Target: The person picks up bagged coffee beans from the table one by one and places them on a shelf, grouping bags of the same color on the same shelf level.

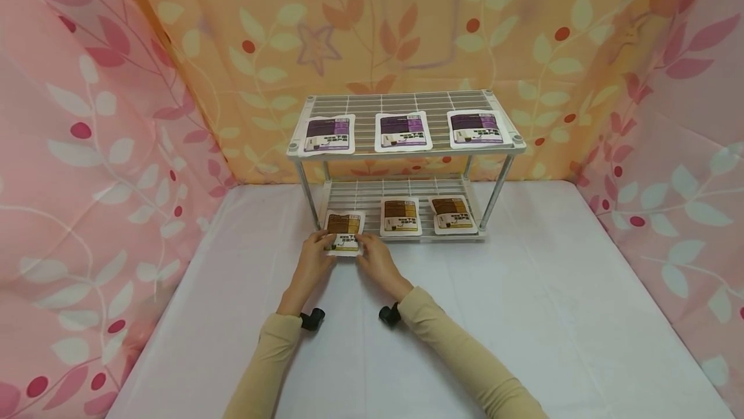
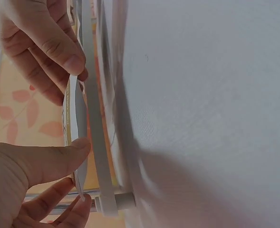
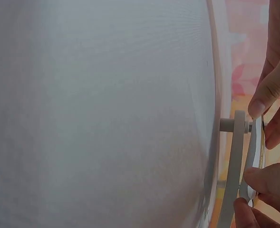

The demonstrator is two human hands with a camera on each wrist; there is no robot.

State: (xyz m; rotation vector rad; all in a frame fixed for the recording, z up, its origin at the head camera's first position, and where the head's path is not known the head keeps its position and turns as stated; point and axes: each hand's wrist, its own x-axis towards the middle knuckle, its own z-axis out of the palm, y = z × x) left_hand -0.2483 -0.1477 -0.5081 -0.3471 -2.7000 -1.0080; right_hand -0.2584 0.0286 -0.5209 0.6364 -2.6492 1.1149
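From the head view, a brown packet (image 1: pixel 344 233) is pinched at the near left edge of the wire rack's (image 1: pixel 407 148) lower shelf by the left hand (image 1: pixel 314 263) and right hand (image 1: pixel 378 264). In the left wrist view, the packet (image 2: pixel 78 137) is seen edge-on, gripped between thumb and fingers. In the right wrist view, the same pinch is shown beside the rack.

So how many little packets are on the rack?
6. Three purple packets lie on the top shelf. Three brown packets are on the bottom shelf: two lying flat, one pinched by both hands at the front left.
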